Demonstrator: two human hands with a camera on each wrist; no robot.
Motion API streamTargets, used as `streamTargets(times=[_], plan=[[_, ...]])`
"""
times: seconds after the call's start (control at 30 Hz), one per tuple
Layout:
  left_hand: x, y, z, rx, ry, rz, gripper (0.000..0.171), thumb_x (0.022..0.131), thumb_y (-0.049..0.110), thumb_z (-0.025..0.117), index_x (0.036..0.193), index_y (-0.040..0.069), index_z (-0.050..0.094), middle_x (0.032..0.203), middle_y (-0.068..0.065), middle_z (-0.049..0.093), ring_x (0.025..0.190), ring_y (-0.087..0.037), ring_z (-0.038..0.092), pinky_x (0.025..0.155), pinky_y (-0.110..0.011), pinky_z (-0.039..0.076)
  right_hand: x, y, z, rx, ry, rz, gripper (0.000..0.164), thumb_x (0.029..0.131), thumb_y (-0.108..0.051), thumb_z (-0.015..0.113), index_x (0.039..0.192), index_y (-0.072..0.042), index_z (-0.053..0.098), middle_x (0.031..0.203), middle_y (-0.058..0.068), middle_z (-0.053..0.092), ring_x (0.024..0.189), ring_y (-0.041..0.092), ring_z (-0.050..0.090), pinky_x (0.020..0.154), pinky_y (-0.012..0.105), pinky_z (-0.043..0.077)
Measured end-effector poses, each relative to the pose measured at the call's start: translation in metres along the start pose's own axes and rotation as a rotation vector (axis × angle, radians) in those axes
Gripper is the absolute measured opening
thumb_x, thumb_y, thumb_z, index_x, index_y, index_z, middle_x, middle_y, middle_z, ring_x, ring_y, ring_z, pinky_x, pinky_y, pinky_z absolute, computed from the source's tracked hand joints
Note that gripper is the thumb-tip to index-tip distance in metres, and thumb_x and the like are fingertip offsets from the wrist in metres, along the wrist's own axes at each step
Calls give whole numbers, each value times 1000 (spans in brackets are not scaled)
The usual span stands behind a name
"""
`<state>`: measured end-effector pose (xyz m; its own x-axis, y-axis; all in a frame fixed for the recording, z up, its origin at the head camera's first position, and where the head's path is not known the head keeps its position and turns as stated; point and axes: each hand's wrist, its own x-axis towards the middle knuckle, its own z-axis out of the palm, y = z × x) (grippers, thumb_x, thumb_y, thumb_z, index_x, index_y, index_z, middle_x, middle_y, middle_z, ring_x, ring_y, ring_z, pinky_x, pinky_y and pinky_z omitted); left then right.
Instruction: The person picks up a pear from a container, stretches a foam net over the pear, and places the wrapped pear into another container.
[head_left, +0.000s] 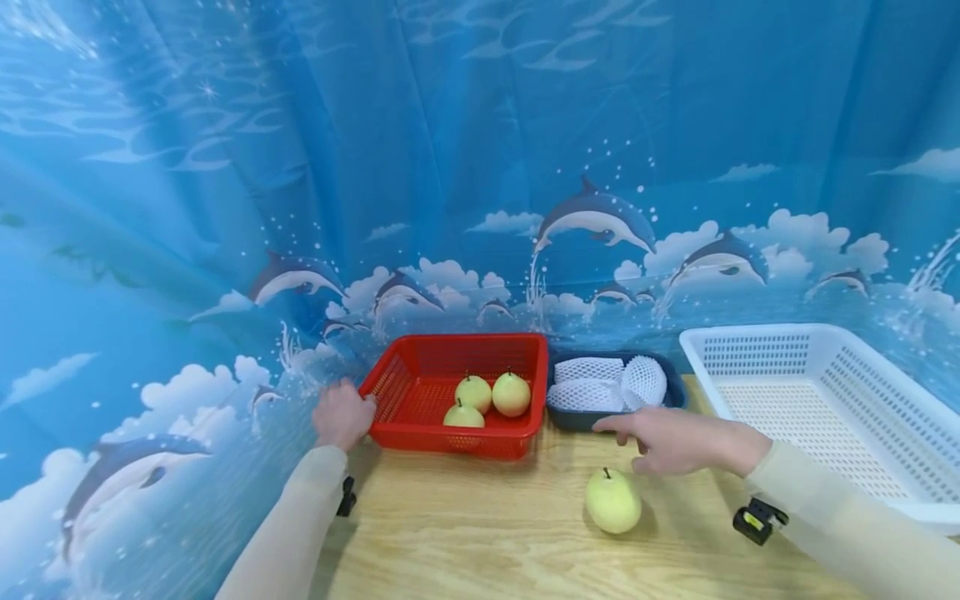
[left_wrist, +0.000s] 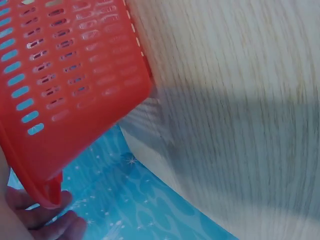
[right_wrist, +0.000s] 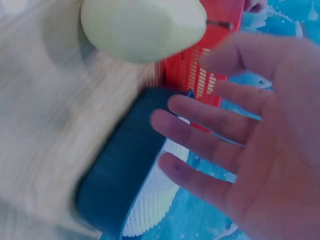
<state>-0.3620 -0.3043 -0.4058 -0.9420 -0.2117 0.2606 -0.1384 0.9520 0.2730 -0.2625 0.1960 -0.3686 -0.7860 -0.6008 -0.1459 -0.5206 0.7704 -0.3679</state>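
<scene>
My left hand (head_left: 343, 414) grips the left rim of a red plastic basket (head_left: 457, 440); in the left wrist view its fingers (left_wrist: 45, 217) curl about the rim. Inside the basket, toward its right side, are three yellow-green pears (head_left: 512, 394). My right hand (head_left: 671, 442) is in the air with fingers extended, holding nothing, near the front of a dark blue tray (head_left: 581, 421). White foam net sleeves (head_left: 643, 382) lie in that tray. One more pear (head_left: 612, 502) stands alone on the table, stem up, just below and left of the right hand.
A large white basket (head_left: 817, 417) stands at the right, beside the right forearm. The wooden table (head_left: 465, 533) runs under everything. Behind hangs a blue curtain (head_left: 465, 167) printed with dolphins, close to the backs of the containers.
</scene>
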Motion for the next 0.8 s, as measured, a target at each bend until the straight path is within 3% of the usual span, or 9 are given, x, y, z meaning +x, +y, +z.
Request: streamTargets(times=[0.1, 0.3, 0.5, 0.7, 0.8], plan=[[0, 3, -1, 2, 87, 68, 37, 95, 28, 56, 113, -5, 57, 114, -24, 59, 108, -41, 55, 80, -62, 53, 3, 7, -8, -39, 86, -46, 51, 89, -10, 67, 138, -15, 59, 103, -4, 70, 64, 2, 52, 62, 26, 46], [-8, 20, -6, -27, 160, 168, 21, 93, 26, 62, 94, 6, 57, 95, -15, 60, 91, -33, 56, 72, -55, 55, 12, 18, -22, -111, 177, -41, 35, 92, -14, 66, 127, -10, 67, 91, -6, 70, 73, 2, 60, 62, 27, 50], [-17, 54, -8, -35, 171, 230, 20, 90, 27, 69, 84, 12, 58, 79, -8, 61, 74, -26, 57, 66, -47, 53, 26, 30, -35, -167, 178, 54, 33, 93, -17, 67, 125, -8, 68, 88, -4, 69, 74, 8, 61, 62, 32, 51], [-34, 86, -10, -21, 209, 339, 20, 89, 28, 69, 80, 15, 58, 68, -2, 56, 64, -20, 53, 58, -37, 50, 37, 44, -45, -184, 110, 151, 38, 94, -21, 66, 129, -6, 65, 77, -2, 63, 64, 12, 54, 55, 31, 44], [-42, 98, -10, -32, 206, 386, 20, 91, 27, 67, 78, 17, 57, 65, 0, 53, 60, -17, 51, 54, -34, 46, 43, 47, -48, -211, 71, 204, 43, 93, -26, 69, 131, -6, 64, 95, 8, 71, 75, 17, 63, 62, 38, 51]])
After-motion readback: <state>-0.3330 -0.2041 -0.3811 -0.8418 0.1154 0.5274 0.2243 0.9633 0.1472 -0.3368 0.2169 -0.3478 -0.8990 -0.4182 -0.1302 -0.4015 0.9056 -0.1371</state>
